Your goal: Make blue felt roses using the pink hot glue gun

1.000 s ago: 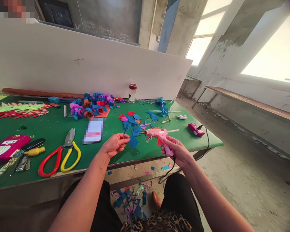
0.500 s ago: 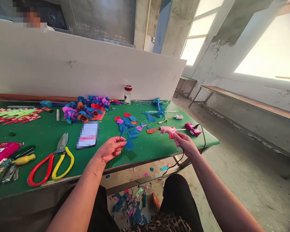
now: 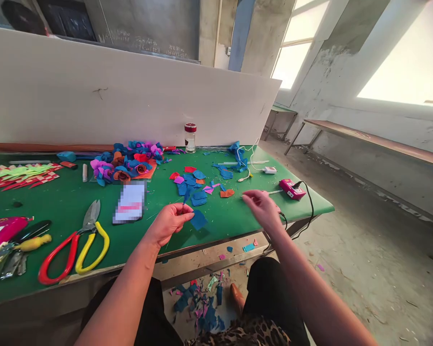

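Note:
My left hand (image 3: 171,223) is closed in a pinch on a thin stem with a folded blue paper piece (image 3: 187,194) at its top. A blue paper square (image 3: 199,219) meets the fingertips of that hand. My right hand (image 3: 262,207) is off the table's front edge area, fingers stretched to the left, with nothing visible in them. Behind it the pink glue gun is mostly hidden; its white glue stick (image 3: 276,191) shows to the right. Blue paper petals (image 3: 191,180) and an orange paper piece (image 3: 227,193) lie between the hands.
Paper flowers (image 3: 126,161) are heaped at the back, with a phone (image 3: 130,203) before them. Red-and-yellow-handled scissors (image 3: 81,242) lie left. A jar (image 3: 190,138) stands by the white board (image 3: 137,96). A pink power box (image 3: 292,189) with a black cord sits right.
My right hand has let go of the glue gun and moved left in front of it. My left hand has shifted slightly right with the stem and blue square.

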`<control>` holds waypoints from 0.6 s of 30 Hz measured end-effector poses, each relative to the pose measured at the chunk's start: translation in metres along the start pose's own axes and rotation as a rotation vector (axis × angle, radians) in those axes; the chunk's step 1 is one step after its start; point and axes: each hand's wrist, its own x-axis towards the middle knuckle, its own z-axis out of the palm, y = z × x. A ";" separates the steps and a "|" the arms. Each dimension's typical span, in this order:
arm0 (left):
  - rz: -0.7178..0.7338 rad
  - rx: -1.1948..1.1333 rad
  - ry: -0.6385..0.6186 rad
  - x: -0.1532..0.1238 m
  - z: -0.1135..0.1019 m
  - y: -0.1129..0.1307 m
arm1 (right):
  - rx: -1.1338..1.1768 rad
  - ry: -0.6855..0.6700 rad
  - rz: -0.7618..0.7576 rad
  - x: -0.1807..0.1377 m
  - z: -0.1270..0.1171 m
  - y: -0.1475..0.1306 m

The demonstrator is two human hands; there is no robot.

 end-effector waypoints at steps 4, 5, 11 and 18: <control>0.027 0.085 -0.011 -0.003 0.007 0.003 | 0.241 -0.397 0.001 -0.020 0.038 -0.051; 0.031 0.097 -0.014 -0.004 0.008 0.003 | 0.220 -0.432 0.006 -0.023 0.045 -0.057; 0.033 0.133 -0.015 -0.007 0.012 0.006 | 0.150 -0.484 0.104 -0.023 0.062 -0.061; 0.121 -0.001 0.000 -0.016 0.012 0.015 | 0.428 -0.190 0.260 -0.002 0.048 -0.053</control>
